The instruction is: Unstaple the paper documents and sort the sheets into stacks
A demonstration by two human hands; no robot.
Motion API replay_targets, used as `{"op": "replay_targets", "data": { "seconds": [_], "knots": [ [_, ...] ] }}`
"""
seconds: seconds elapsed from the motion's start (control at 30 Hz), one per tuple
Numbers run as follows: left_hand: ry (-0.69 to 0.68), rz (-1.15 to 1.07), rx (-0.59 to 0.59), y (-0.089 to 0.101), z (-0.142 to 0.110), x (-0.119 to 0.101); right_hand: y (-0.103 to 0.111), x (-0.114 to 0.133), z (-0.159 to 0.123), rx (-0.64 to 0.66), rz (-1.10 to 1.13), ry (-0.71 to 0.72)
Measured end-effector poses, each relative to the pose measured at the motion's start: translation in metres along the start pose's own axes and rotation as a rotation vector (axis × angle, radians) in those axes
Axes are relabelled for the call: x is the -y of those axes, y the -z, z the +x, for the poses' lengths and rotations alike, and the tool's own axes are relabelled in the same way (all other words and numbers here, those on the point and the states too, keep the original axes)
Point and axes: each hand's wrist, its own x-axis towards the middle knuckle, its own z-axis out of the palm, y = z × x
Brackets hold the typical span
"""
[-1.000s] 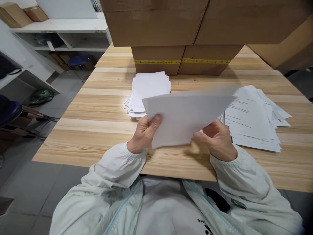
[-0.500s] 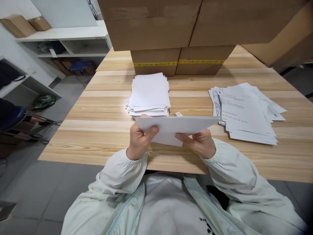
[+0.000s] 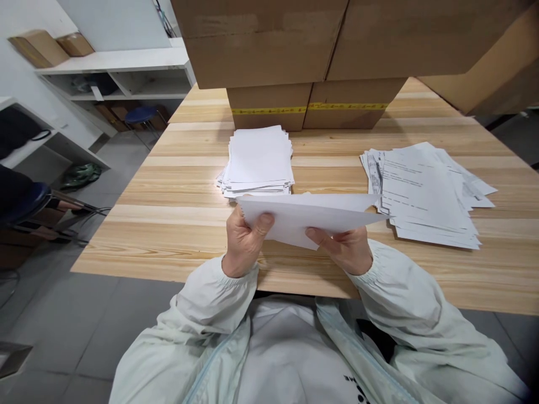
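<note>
Between my hands, tilted above the table's near side, are white paper sheets (image 3: 295,216). My left hand (image 3: 247,241) grips their left end, thumb on the near face and fingers mostly hidden behind. Lower on the right, my right hand (image 3: 345,247) pinches the sheets, its thumb also in front. Toward the right end the sheets stand apart in a narrow wedge. Just beyond my left hand lies a pile of blank-topped white paper (image 3: 261,154) with uneven edges. Right of my right hand is a fanned, looser pile of printed sheets (image 3: 425,193).
Large cardboard boxes (image 3: 269,45) are stacked at the back of the wooden table (image 3: 168,219), some with yellow tape. Another carton (image 3: 497,73) stands at the far right. White shelving (image 3: 138,59) and a blue stool (image 3: 141,115) are off to the left.
The sheets' right end has parted, one edge now reaching further right over the printed pile. Both hands stay in nearly the same place, still gripping the paper.
</note>
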Motion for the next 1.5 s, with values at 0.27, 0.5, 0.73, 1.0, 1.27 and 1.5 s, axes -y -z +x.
{"op": "replay_targets", "data": {
  "seconds": [0.27, 0.5, 0.73, 1.0, 1.27, 1.5],
  "knots": [
    [-0.068, 0.024, -0.01, 0.0, 0.0, 0.004, 0.0, -0.002, 0.003, -0.107, -0.057, 0.07],
    [-0.041, 0.038, -0.017, -0.003, -0.005, -0.002, -0.006, 0.006, 0.003, -0.238, -0.084, 0.171],
    [0.013, -0.001, -0.061, -0.006, -0.005, -0.009, -0.002, 0.005, 0.004, -0.257, -0.162, 0.106],
    [0.462, -0.185, 0.193, -0.022, -0.04, -0.026, 0.034, 0.042, -0.048, -0.447, -0.301, -0.121],
    [0.844, 0.02, 0.747, -0.035, -0.094, -0.01, 0.075, 0.022, -0.121, -0.319, -0.314, -0.687],
    [1.18, -0.2, 0.833, -0.065, -0.075, -0.014, 0.109, 0.012, -0.091, -0.15, -0.344, -0.687]
  ]
}}
